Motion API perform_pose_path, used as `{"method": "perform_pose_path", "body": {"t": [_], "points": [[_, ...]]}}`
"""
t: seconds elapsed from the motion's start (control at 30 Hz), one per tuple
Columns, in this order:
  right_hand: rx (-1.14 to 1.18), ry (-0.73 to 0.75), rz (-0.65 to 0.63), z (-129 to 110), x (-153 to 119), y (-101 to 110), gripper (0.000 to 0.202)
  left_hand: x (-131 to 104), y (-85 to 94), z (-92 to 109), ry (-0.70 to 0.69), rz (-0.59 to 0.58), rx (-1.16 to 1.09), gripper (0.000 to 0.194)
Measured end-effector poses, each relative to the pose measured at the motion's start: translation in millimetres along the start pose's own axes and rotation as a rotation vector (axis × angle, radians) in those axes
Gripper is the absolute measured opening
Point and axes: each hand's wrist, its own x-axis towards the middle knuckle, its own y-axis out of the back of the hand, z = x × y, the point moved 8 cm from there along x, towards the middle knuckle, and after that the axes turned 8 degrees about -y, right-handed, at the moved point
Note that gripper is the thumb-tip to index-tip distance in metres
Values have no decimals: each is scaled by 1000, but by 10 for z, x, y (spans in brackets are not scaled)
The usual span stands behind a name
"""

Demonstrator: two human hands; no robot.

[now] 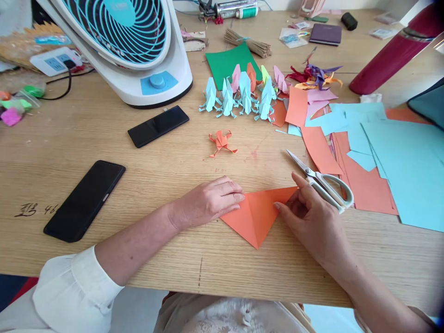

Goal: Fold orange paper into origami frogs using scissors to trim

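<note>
A folded orange sheet of origami paper [255, 217] lies on the table in front of me, a triangle with its point toward me and a crease down the middle. My left hand [217, 199] rests over its left corner, fingers together and bent, holding it against the table; the thumb is hidden. My right hand [312, 217] pinches the right corner between thumb and fingers. Just beyond that hand lies a pair of scissors [321, 180] with pale handles. Farther back sits a small orange origami frog [221, 142].
Several folded paper figures [245, 92] stand near a green sheet [229, 62]. Blue paper sheets [412, 171] and orange pieces [371, 194] spread at right, below a red flask [391, 55]. At left are two phones [85, 201] and a fan [152, 69].
</note>
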Motion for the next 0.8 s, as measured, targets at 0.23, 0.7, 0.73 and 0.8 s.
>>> {"method": "perform_pose_path", "body": {"t": [0.23, 0.7, 0.73, 0.8], "points": [[-23, -21, -25, -6, 39, -16, 65, 19, 13, 22, -69, -7, 64, 21], [227, -50, -38, -19, 28, -50, 54, 71, -13, 129, -192, -88, 203, 20], [216, -44, -49, -23, 30, -65, 47, 70, -16, 127, -191, -88, 207, 21], [165, -1, -54, -56, 25, -79, 33, 65, -20, 122, -184, -87, 214, 21]]}}
